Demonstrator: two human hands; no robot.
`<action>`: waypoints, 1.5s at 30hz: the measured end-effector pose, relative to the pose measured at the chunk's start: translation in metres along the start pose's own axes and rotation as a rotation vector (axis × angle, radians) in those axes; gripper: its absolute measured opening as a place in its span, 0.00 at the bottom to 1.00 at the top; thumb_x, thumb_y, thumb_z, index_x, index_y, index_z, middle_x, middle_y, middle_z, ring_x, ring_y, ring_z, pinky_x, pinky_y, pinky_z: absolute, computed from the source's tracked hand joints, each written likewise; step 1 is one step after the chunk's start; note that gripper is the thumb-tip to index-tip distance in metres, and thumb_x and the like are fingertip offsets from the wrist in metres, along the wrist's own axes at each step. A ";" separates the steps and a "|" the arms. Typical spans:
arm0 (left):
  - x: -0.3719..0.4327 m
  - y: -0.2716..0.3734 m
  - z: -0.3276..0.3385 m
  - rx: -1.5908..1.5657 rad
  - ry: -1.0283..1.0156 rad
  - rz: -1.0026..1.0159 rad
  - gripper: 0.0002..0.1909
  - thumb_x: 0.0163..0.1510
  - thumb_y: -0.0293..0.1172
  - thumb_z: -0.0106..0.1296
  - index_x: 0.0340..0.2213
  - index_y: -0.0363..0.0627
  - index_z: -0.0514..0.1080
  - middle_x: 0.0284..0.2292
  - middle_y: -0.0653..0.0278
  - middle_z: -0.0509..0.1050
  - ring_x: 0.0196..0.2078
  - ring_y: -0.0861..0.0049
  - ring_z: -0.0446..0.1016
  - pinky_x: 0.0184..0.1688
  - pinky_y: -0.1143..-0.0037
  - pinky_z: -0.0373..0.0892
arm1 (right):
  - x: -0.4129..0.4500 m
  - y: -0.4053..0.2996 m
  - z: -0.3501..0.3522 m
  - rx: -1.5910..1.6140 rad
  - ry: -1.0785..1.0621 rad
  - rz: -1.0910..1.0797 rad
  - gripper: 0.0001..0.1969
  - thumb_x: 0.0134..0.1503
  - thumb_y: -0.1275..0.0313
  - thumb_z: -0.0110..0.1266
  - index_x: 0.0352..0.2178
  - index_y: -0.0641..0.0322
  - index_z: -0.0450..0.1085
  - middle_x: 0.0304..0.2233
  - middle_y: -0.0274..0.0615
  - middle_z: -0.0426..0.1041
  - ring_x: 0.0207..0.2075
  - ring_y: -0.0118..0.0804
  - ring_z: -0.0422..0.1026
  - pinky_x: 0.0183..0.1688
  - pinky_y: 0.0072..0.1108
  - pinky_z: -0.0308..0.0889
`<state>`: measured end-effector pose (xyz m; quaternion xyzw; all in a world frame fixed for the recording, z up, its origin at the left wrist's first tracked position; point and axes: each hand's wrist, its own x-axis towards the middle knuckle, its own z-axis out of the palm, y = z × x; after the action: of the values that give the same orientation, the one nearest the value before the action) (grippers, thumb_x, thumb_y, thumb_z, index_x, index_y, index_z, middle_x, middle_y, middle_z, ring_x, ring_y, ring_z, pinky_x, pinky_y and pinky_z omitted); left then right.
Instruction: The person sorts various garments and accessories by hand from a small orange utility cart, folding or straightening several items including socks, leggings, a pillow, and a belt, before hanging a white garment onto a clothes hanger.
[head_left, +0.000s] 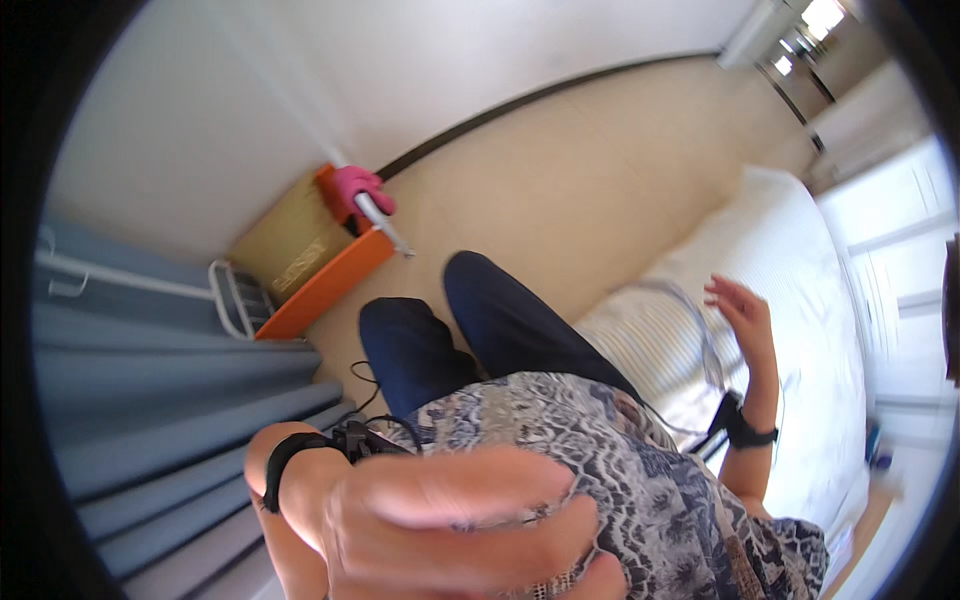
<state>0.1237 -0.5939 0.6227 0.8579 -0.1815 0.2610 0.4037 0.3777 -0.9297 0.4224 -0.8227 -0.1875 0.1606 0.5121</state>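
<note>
My left hand (457, 525) is large in the lower middle, close to the camera, its fingers stretched to the right with small gaps between the tips. Nothing shows in it, though its palm side is hidden; it wears a ring, and a black strap device (300, 457) circles the wrist. At the right my right hand (742, 315) is raised above a bed with a white cover (817, 330), its fingers loosely bent and apart. A blurred clear strip (697, 322) curves just left of it; whether they touch cannot be told. Another black strap device (750, 435) is on this wrist.
Left are blue-grey curtains (172, 367) and a white wire rack (232, 300). An orange box (337, 281) by the wall holds an olive block-shaped object (289, 244) bearing writing. A pink glove (360, 187) lies at its end. Thin black cables (364, 382) hang near my legs.
</note>
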 end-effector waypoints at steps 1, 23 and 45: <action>0.012 -0.002 0.012 -0.108 0.000 0.236 0.07 0.42 0.33 0.54 0.26 0.49 0.77 0.27 0.66 0.75 0.33 0.77 0.72 0.31 0.80 0.67 | -0.012 0.013 -0.014 0.029 0.102 0.072 0.15 0.54 0.82 0.48 0.44 0.71 0.67 0.36 0.44 0.74 0.36 0.32 0.73 0.41 0.19 0.68; 0.045 0.011 0.090 -0.254 0.022 0.471 0.05 0.39 0.35 0.52 0.19 0.50 0.74 0.14 0.71 0.68 0.18 0.78 0.65 0.27 0.83 0.59 | -0.084 0.187 -0.047 -0.722 0.172 0.391 0.17 0.42 0.62 0.62 0.30 0.64 0.70 0.22 0.42 0.73 0.25 0.40 0.71 0.30 0.25 0.66; 0.077 -0.199 0.116 -1.054 -0.291 -0.779 0.15 0.56 0.38 0.45 0.43 0.45 0.65 0.14 0.76 0.58 0.14 0.90 0.55 0.16 0.86 0.53 | -0.100 -0.005 0.019 0.052 0.129 -0.155 0.05 0.53 0.74 0.54 0.32 0.59 0.73 0.17 0.33 0.68 0.17 0.22 0.59 0.20 0.16 0.55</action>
<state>0.3238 -0.5722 0.4874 0.5753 -0.0145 -0.1455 0.8048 0.2805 -0.9600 0.4256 -0.8006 -0.2130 0.0724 0.5553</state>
